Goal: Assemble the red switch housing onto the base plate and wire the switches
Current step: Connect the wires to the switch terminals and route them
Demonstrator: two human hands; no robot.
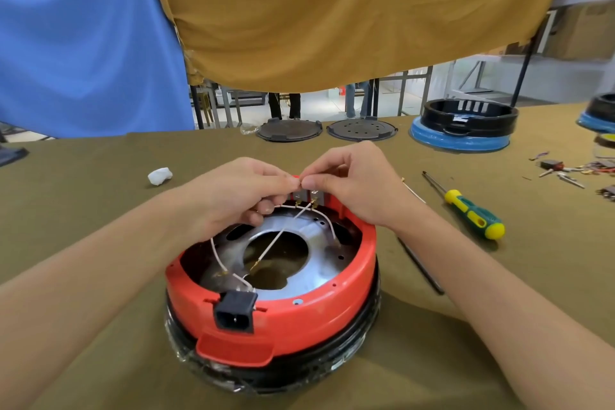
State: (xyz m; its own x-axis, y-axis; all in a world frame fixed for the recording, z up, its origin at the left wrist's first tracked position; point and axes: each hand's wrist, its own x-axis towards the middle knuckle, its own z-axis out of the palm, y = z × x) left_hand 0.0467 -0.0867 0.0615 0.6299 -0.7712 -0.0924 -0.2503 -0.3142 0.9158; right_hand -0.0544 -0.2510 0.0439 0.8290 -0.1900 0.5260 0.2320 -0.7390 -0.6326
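A round red switch housing (316, 293) sits on a black plastic-wrapped body (332, 366) in the middle of the table. Inside it lies a silver base plate (319, 263) with a large central hole. White wires (283, 236) run across the plate to brass terminals at the far rim. A black power socket (235, 311) is set in the near wall. My left hand (239, 193) and my right hand (349, 183) meet above the far rim, both pinching a small wire end at the switch terminals (304, 196).
A green and yellow screwdriver (466, 206) lies right of the housing, a dark rod (422, 266) beside it. A white crumpled wad (160, 175) lies at left. Two dark round lids (289, 130) and a black and blue housing (466, 126) stand at the back. Small parts (572, 170) are scattered far right.
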